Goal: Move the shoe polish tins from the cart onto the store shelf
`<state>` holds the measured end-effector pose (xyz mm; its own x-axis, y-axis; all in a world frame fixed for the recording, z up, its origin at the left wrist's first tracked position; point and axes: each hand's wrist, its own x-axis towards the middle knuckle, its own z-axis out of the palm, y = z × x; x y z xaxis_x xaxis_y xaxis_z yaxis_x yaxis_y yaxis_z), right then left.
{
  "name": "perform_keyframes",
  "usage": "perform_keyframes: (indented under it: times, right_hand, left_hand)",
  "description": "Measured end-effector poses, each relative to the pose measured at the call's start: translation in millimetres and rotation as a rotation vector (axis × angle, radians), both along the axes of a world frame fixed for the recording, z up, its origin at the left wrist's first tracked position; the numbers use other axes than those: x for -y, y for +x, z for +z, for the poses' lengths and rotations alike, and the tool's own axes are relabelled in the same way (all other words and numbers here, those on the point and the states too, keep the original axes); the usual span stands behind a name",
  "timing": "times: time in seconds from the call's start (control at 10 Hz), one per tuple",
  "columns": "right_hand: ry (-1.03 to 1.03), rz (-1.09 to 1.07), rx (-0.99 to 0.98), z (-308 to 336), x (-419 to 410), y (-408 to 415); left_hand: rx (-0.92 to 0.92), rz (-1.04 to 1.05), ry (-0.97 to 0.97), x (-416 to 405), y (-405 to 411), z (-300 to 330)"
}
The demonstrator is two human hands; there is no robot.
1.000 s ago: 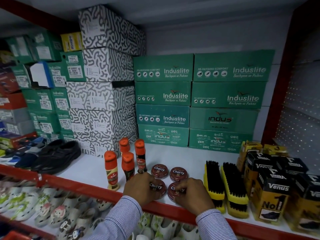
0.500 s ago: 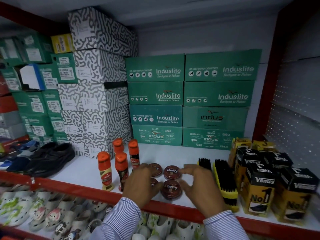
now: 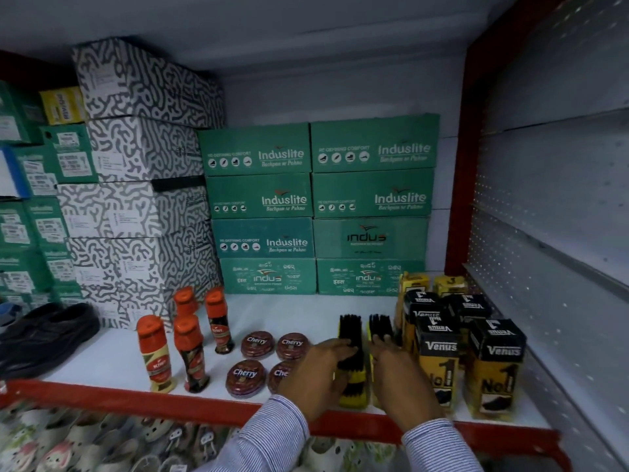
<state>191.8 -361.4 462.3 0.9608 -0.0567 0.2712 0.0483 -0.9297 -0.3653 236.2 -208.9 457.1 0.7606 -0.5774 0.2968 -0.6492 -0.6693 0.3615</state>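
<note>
While four shoe polish tins sit in a square on the shelf, now moved off them.
Left hand and right hand shifted right onto the brushes, fingers spread, gripping nothing clearly.

Four round Cherry polish tins, four orange-capped polish bottles, two black-bristled brushes, eight green Indus shoeboxes and two hands share one store shelf.

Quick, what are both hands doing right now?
Left hand: open, resting on the left black-bristled yellow shoe brush.
Right hand: open, on the right black-bristled yellow shoe brush.
</note>
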Motion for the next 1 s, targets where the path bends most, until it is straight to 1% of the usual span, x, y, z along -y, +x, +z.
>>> perform_keyframes:
  times: [0.3, 0.4, 0.5, 0.6, 0.7, 0.8, 0.9, 1.0]
  right_hand:
    - [0.038, -0.008, 0.010, 2.1, 4.0, -3.8]
    - [0.064, 0.030, 0.029, 5.2, 4.3, -4.8]
    - [0.128, 0.101, 0.172, 21.7, 10.6, -20.9]
    - [0.251, 0.018, 0.416, 44.7, 27.8, -53.1]
    - [0.168, -0.148, 0.499, 50.7, 55.7, -66.8]
    - [0.122, -0.295, 0.346, 46.2, 74.4, -65.3]
    - [0.059, -0.336, 0.249, 38.9, 81.2, -62.1]
    - [0.028, -0.301, 0.264, 42.3, 83.6, -59.9]
  left_hand:
    - [0.047, 0.013, -0.004, 5.8, -4.3, -2.2]
    - [0.048, 0.009, 0.038, 2.5, -0.7, -0.1]
    - [0.093, 0.028, 0.047, 3.9, -2.0, 7.9]
    - [0.177, 0.001, -0.048, 20.2, -12.1, 23.5]
    - [0.246, -0.093, -0.101, 53.0, -27.7, 38.3]
    - [0.268, -0.174, -0.064, 81.2, -39.7, 44.6]
    - [0.243, -0.182, -0.051, 90.7, -43.2, 40.9]
    - [0.213, -0.178, -0.061, 89.8, -47.0, 45.4]
